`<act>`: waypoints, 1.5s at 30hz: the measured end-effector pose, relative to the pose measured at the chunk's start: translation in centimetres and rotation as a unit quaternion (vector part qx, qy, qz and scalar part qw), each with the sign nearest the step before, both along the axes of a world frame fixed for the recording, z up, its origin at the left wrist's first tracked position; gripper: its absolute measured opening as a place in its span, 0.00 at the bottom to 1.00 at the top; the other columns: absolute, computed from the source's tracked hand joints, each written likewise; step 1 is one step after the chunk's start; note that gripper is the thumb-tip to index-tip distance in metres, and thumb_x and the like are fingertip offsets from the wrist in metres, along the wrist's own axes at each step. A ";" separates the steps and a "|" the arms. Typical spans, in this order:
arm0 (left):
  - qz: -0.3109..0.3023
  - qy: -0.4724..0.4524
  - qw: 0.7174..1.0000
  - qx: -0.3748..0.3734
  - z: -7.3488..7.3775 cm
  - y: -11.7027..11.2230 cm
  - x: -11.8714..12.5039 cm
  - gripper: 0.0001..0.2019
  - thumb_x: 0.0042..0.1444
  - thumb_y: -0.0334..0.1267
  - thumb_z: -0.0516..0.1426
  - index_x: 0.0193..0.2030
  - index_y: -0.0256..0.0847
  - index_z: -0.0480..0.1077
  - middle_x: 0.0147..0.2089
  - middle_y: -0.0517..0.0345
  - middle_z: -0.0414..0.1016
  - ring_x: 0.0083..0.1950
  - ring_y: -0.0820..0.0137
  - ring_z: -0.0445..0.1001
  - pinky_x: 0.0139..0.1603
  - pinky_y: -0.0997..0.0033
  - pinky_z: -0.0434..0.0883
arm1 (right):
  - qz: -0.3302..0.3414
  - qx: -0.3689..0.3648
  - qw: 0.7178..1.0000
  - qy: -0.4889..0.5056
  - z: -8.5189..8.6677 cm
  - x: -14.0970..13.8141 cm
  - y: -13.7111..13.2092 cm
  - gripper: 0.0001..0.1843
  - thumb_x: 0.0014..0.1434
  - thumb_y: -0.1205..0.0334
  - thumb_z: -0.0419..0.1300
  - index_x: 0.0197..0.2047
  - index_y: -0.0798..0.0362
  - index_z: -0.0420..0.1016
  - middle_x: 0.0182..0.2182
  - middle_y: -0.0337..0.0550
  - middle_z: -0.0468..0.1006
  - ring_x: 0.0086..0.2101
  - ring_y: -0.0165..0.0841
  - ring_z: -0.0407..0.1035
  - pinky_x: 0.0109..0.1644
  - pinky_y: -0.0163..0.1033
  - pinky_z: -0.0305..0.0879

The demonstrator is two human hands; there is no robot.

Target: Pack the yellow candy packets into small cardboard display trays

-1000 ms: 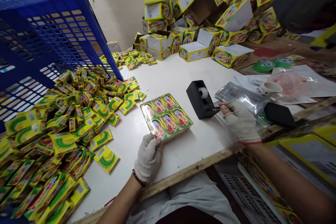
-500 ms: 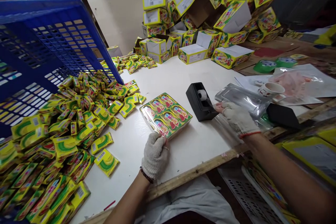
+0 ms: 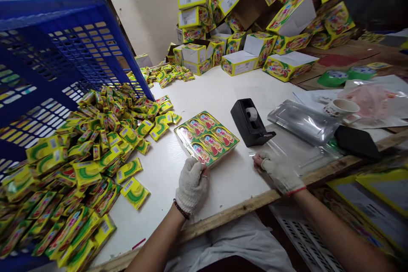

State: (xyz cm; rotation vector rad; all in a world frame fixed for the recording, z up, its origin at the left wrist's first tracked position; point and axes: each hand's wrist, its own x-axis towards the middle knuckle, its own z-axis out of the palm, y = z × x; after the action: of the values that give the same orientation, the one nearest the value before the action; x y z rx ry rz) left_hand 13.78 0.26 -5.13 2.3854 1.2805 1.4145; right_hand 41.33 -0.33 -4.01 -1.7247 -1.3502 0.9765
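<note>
Your left hand (image 3: 191, 185), in a fingerless white glove, pinches the near corner of the six-panel pack (image 3: 207, 136), which lies flat on the white table (image 3: 223, 197) in front of you. Your right hand (image 3: 280, 174), gloved alike, has its fingertips drawn close together just in front of the black tape dispenser (image 3: 246, 129); whether they hold a strip of tape, you cannot tell. Left of the pack, small yellow boxes (image 3: 111, 148) spill from the tipped blue crate (image 3: 111, 21). Clear plastic packaging (image 3: 299, 121) lies right of the dispenser, near a cup (image 3: 341, 110).
</note>
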 end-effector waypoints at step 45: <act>0.055 -0.275 0.936 -0.212 -0.4 0.4 0.5 0.16 0.52 0.41 0.65 0.49 0.43 0.74 0.54 0.50 0.67 0.41 0.68 0.70 0.44 0.67 0.71 | -0.131 0.051 0.990 0.022 -2.3 -5.4 0.9 0.26 0.54 0.44 0.57 0.49 0.53 0.73 0.43 0.53 0.80 0.43 0.45 0.74 0.50 0.49 0.68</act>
State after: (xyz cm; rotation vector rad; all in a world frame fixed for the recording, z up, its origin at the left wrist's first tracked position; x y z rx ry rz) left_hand 14.30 0.62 -5.51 1.5183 1.3870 1.4929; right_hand 35.97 0.57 -6.30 -1.7393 -1.0916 0.7785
